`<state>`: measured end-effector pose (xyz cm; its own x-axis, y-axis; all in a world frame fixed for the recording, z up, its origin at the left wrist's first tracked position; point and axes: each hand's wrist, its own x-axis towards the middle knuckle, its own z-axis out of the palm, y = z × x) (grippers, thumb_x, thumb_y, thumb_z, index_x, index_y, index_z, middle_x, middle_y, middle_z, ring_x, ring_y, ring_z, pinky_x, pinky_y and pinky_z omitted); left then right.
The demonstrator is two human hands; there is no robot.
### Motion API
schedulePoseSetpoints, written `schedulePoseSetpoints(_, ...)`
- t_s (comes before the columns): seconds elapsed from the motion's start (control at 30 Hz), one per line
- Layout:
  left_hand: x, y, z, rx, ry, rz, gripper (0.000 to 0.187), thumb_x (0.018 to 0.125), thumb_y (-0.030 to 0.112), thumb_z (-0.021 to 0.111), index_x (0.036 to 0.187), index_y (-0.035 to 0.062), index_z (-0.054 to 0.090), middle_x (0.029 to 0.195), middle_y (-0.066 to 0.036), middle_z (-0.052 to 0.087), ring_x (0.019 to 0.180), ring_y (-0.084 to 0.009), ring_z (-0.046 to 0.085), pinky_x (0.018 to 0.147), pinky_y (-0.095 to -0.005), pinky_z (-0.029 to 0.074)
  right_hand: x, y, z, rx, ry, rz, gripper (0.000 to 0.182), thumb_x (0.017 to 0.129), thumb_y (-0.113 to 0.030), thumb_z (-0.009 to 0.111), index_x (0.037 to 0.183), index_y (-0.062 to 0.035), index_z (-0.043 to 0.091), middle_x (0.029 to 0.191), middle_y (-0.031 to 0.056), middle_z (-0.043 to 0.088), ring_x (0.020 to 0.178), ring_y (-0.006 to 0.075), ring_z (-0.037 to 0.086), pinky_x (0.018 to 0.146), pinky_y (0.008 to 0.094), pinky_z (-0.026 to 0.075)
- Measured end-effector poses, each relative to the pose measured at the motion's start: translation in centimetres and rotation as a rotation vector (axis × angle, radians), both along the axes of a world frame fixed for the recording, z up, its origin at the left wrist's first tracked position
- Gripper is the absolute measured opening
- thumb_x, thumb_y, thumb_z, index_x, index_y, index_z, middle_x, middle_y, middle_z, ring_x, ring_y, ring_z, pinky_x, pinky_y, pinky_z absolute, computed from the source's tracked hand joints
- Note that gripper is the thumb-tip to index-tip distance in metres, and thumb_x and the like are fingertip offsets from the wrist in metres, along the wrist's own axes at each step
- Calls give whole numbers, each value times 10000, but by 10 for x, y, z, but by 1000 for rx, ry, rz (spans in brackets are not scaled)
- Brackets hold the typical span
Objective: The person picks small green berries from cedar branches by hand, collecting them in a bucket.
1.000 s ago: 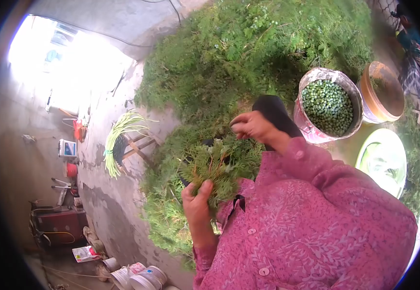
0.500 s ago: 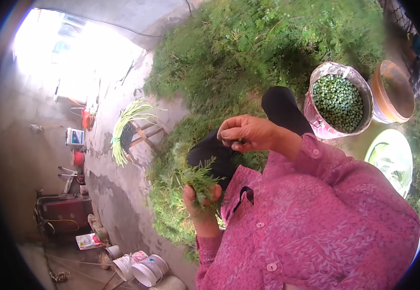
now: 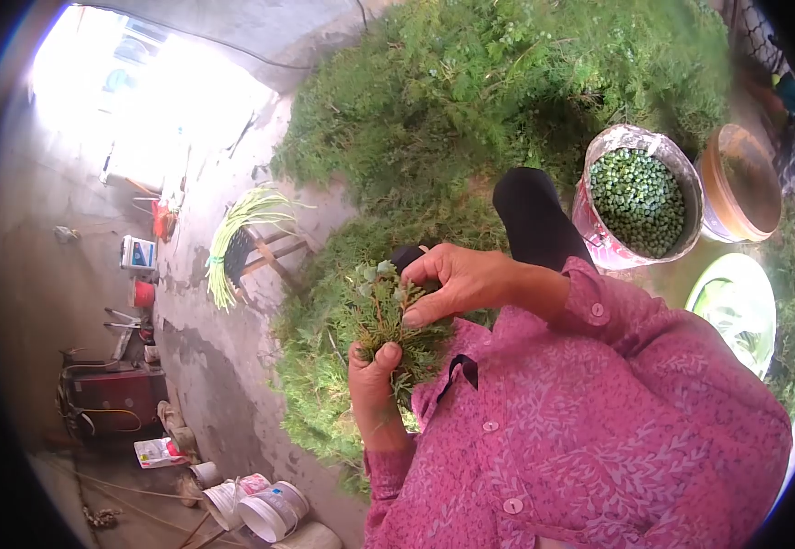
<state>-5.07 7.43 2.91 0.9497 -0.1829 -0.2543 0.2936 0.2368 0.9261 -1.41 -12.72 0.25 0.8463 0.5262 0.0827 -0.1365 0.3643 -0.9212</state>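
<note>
One boxy white plastic container with a blue label (image 3: 139, 252) bears print too small to read. The left hand (image 3: 374, 371) grips a feathery green conifer bunch (image 3: 374, 320), which rises above its thumb; the right hand (image 3: 459, 282), fingers bent, touches the bunch's upper side, its grasp unclear. A round pink-and-white bucket (image 3: 591, 233) holds small green berries (image 3: 637, 197).

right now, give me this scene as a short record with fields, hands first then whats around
left hand: holds a bunch of leafy sprigs
right hand: at the sprigs; whether it pinches anything is unclear
bucket: holds small green pieces
beside bucket: an orange-toned container and a pale green basin
beyond hands: large heap of greenery
by wall: long green strands draped over a stool
</note>
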Motion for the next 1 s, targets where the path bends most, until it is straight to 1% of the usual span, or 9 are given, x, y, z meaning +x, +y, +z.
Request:
schedulePoseSetpoints(0.1,0,-2,-1,-2,-20,-22,410,662,184,774,998,15,610,921,-57,642,795,-147,601,711,-270,481,-1,-3,-1,10,68,85,330,761,-256,703,975,-21,613,788,-28,584,626,48,494,552,206,404)
schedulePoseSetpoints(0.17,1,-3,-2,-11,-35,-22,387,676,176,764,993,11,615,918,-57,644,795,-145,602,713,-269,481,-4,-6,-1,56,-26,82,312,760,-228,706,969,-14,619,761,-16,587,632,54,504,554,211,411)
schedulePoseSetpoints(0.37,6,-5,-5,-1,-39,-69,396,747,162,700,1080,-1,562,944,-78,638,787,-169,618,697,-282,510,-9,-13,4,-10,46,122,283,775,-165,673,987,8,604,737,6,590,595,54,520,514,215,415)
schedulePoseSetpoints(0.43,7,-8,-7,-23,-47,-57,248,754,96,699,969,-3,630,901,-53,647,759,-125,602,707,-253,480,-10,-12,2,-23,82,87,269,777,-150,664,984,10,603,725,5,587,581,52,517,509,214,415)
schedulePoseSetpoints(0.47,7,-8,-7,-25,-46,-56,248,754,96,699,969,-3,630,901,-53,647,759,-125,602,707,-253,480,-10,-12,1,-34,114,49,255,780,-136,655,980,12,601,713,3,585,567,51,514,504,213,415)
schedulePoseSetpoints(0.73,12,-1,-11,155,-63,-211,216,803,77,653,1004,0,632,915,-28,642,793,-85,577,727,-228,461,-10,0,-20,-18,10,-14,256,785,-149,662,992,-12,601,667,-27,564,538,20,475,474,199,386)
schedulePoseSetpoints(0.9,11,-7,-14,125,-56,-183,203,814,87,643,1002,12,634,932,-29,642,804,-85,578,733,-225,456,-8,1,-26,-61,-58,-83,257,781,-177,685,968,-18,611,676,-43,564,551,15,463,475,194,371)
schedulePoseSetpoints(0.97,12,-9,-14,96,-50,-165,202,816,93,642,1000,10,633,935,-30,642,808,-88,579,737,-226,456,-10,-1,-18,-51,-73,-125,256,797,-148,681,1004,-20,602,859,-32,606,773,22,513,672,187,427)
schedulePoseSetpoints(1.0,12,-10,-12,80,-37,-145,199,820,97,638,997,8,632,932,-32,642,805,-90,581,739,-226,455,-9,1,-19,-52,-74,-125,256,797,-148,681,1004,-20,602,859,-32,606,773,22,513,672,187,427)
